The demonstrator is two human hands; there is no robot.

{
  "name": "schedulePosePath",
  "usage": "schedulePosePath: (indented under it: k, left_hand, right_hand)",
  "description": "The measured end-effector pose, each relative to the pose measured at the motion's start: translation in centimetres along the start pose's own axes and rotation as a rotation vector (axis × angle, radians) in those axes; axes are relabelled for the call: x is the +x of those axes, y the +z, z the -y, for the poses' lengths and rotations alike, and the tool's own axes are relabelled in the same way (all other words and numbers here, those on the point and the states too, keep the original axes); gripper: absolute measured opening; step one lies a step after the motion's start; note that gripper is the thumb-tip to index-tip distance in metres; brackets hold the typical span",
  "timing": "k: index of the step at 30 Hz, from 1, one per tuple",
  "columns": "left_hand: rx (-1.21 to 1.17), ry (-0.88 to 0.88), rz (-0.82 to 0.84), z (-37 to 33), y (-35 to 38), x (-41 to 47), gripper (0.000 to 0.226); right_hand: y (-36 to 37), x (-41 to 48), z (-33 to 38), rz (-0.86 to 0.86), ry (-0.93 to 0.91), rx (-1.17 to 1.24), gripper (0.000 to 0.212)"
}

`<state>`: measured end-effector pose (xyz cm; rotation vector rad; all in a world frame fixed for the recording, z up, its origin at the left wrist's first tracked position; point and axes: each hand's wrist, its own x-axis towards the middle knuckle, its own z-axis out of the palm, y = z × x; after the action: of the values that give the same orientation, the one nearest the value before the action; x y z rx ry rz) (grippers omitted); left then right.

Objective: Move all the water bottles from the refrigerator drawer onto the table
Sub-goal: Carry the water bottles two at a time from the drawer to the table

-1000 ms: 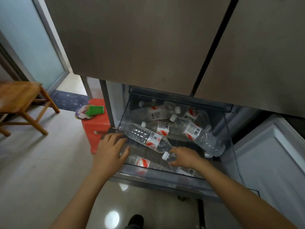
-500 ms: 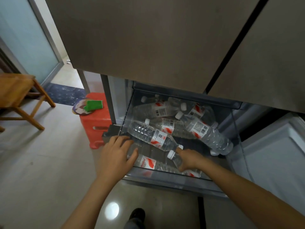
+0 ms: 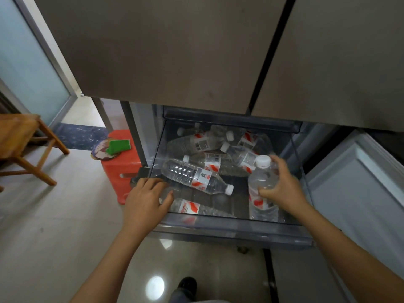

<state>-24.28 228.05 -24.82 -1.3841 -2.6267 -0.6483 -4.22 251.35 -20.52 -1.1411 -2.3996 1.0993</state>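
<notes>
Clear plastic everywhere: the refrigerator drawer stands pulled out, with water bottles heaped inside. The right hand has one bottle upright at the drawer's front right, fingers curled round its shoulder just under the white cap, its base down among the others. The left hand lies over the front left corner, fingers spread and relaxed, gripping nothing. Just beside it a diagonal bottle lies on its side, and a front bottle lies flat along the front wall. More bottles are piled at the back. A red stool carrying a green sponge stands left of the fridge.
</notes>
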Motion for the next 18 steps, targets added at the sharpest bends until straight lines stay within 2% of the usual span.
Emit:
schedulePosePath:
  k: [2,6,9,11,15,18]
  left_hand:
    - [0.003,0.000,0.030,0.1,0.0,0.1,0.045]
    - [-0.085,-0.005,0.255,0.1,-0.5,1.2,0.057]
    - [-0.105,0.070,0.486,0.2,-1.0,3.1,0.038]
    - [-0.032,0.090,0.657,-0.1,-0.9,4.9,0.037]
    - [0.185,0.057,1.049,-0.9,0.8,7.1,0.062]
    - [0.308,0.089,1.242,-1.5,1.9,7.5,0.067]
  right_hand:
    - [-0.6,-1.5,-0.4,-0.129,-0.020,0.149,0.092]
    - [0.6,-2.6,-1.8,-0.137,-0.118,0.200,0.094]
    - [1.5,-1.7,-2.2,-0.115,-0.129,0.195,0.093]
    - [2.2,-1.3,-2.1,-0.150,-0.109,0.220,0.090]
    - [2.7,-1.4,-2.3,-0.185,-0.093,0.261,0.086]
    - [2.6,-1.5,-2.5,-0.173,-0.103,0.249,0.087]
